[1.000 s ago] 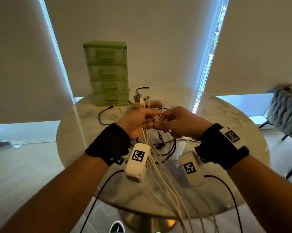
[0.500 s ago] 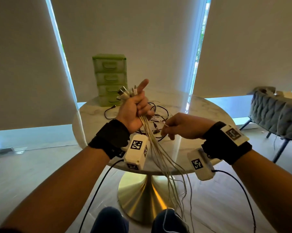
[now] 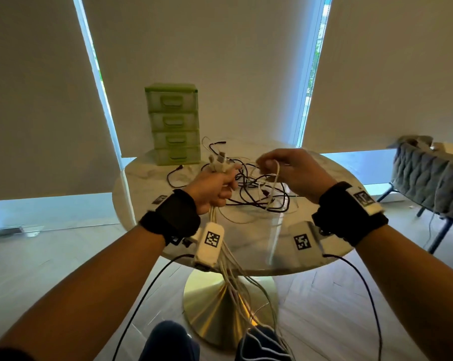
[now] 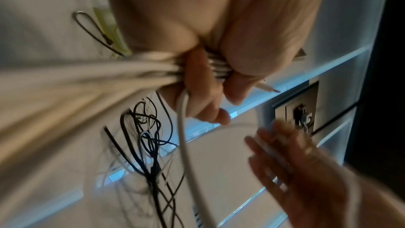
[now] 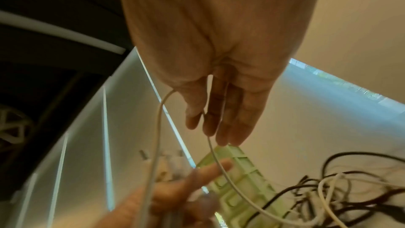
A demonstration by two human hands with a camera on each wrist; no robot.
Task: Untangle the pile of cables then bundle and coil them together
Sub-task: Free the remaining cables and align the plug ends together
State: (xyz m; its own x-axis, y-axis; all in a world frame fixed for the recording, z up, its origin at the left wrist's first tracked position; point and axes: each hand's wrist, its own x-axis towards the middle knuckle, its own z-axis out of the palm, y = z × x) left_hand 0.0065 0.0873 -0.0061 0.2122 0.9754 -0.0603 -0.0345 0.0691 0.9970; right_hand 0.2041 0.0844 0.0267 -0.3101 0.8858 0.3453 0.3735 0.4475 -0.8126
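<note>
My left hand point(image 3: 215, 188) grips a bundle of white cables point(image 3: 233, 277) in its fist. Their plug ends point(image 3: 218, 162) stick up above the fist, and the long ends hang down past the table edge. In the left wrist view the fingers point(image 4: 208, 82) curl round the bundle point(image 4: 153, 68). My right hand point(image 3: 280, 165) is raised to the right of it and pinches one white cable point(image 3: 277, 175) between thumb and fingers point(image 5: 210, 119). That cable point(image 5: 157, 127) loops back toward the left fist. A tangled pile of black and white cables point(image 3: 259, 194) lies on the table under both hands.
The round marble table point(image 3: 324, 175) stands on a gold pedestal point(image 3: 215, 308). A green drawer unit point(image 3: 174, 123) sits at its far left edge. A grey chair point(image 3: 428, 175) stands to the right. My knees show below the table.
My left hand has come down from its raised position with the bundle. My right hand has risen and moved right, drawing one white cable up out of the pile.
</note>
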